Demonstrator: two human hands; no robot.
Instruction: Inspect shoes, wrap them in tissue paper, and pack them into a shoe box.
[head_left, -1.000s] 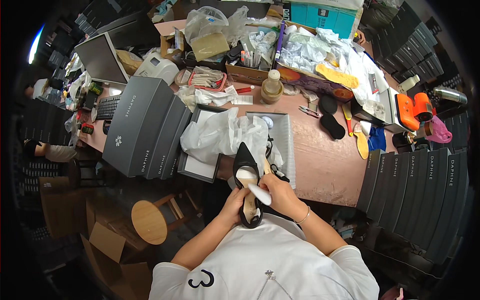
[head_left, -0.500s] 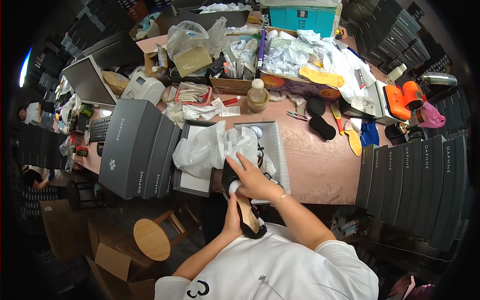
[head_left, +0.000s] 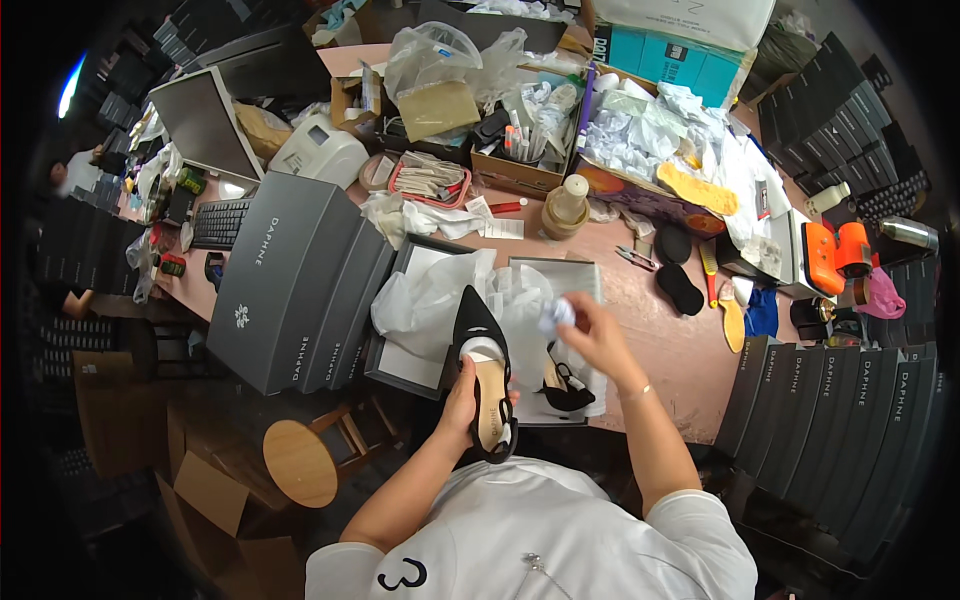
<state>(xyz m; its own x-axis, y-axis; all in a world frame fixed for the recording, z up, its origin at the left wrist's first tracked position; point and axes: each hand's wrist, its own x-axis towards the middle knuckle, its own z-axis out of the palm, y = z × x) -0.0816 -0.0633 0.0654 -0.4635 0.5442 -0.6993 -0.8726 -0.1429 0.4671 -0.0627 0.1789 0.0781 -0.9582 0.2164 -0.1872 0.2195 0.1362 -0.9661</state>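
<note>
Black slingback (head_left: 488,382) is in our L hand (head_left: 460,402), fingers gripping its sides; 2nd shoe (head_left: 569,398) lies in open box (head_left: 588,287), just our side of R hand (head_left: 596,338) fingers, pinching blurry pale wad (head_left: 555,318); white tissue (head_left: 428,300) beyond L fingers.

- Pale lettering and an emblem on the grey boxes at your left (head_left: 290,285)
- Matching lettering — grey boxes at your right (head_left: 830,430)
- Lettering on your shoe insole (head_left: 490,390)
- One dark character — your white shirt (head_left: 480,525)
</note>
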